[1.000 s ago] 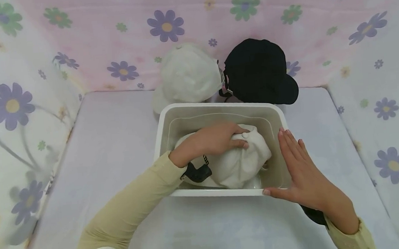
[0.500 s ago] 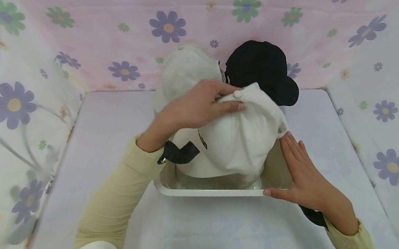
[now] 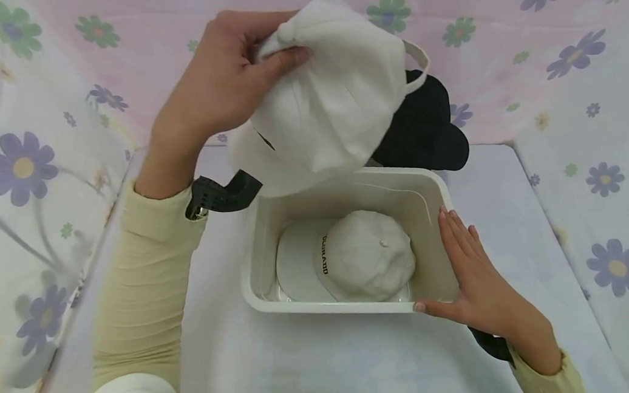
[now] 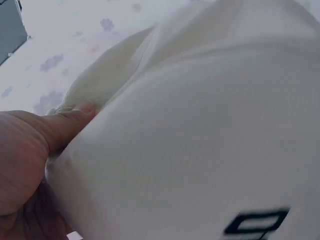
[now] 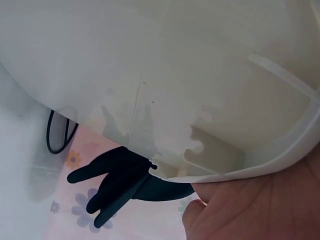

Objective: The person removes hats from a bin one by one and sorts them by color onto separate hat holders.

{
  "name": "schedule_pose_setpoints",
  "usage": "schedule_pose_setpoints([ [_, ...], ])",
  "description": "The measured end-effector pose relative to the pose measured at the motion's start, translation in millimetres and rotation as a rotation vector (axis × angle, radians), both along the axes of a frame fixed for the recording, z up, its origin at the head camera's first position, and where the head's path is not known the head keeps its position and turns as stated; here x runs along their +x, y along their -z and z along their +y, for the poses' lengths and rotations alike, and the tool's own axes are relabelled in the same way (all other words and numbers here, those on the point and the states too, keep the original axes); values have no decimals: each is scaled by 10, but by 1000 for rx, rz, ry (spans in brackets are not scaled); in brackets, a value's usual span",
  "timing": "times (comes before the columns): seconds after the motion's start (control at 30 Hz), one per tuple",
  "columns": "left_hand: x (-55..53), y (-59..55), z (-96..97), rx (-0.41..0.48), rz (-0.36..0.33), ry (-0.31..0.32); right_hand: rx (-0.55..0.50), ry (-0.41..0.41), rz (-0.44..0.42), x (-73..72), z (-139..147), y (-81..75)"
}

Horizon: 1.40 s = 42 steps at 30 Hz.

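Note:
In the head view my left hand [image 3: 218,78] pinches a white baseball cap [image 3: 334,91] by its crown near the top button, holding it up above the back left of a white plastic bin [image 3: 333,306]. The left wrist view has the thumb [image 4: 75,117] pressed on the folded cloth, with part of a black print on the cap. Another white cap [image 3: 370,253], with dark lettering and its brim to the left, lies inside the bin. My right hand [image 3: 479,279] rests along the bin's right rim, fingers straight, thumb at the front edge.
A black cap [image 3: 424,125] stands behind the bin at the back right, partly covered by the lifted cap. Flower-patterned cloth walls [image 3: 610,200] border the pale table [image 3: 326,366] at the back and sides. Black straps sit at both wrists.
The left hand has raised the white cap out of the bin, upward and to the left. The cap underneath is now uncovered, the back white cap hidden. The right hand stays put.

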<state>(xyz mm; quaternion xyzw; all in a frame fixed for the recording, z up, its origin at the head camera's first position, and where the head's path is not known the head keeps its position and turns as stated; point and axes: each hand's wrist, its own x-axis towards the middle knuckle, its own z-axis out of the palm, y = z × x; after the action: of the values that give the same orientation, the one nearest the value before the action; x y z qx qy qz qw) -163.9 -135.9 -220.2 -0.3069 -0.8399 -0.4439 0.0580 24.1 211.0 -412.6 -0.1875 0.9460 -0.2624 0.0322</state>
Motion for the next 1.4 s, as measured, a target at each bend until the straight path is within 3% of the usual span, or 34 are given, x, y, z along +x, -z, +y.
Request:
schedule_pose_setpoints([
  [0.23,-161,110,-202,-63,30,-177,16,20,0,7,2,-4],
  [0.47,-387,317,-331,-162,3,-217,10,23,8,9,12,7],
  [0.6,-546,425,-346,-199,-42,-197,8,22,8,9,25,15],
  [0.83,-744,611,-279,-250,-80,-93,5,22,4,20,32,17],
  [1.13,-900,949,-124,-275,-99,12,3,24,11,23,29,41],
  [1.27,-947,1037,-81,-271,-133,13,13,23,22,22,35,50],
  [1.4,-1003,1108,-37,-316,-118,43,14,22,28,23,45,56],
])
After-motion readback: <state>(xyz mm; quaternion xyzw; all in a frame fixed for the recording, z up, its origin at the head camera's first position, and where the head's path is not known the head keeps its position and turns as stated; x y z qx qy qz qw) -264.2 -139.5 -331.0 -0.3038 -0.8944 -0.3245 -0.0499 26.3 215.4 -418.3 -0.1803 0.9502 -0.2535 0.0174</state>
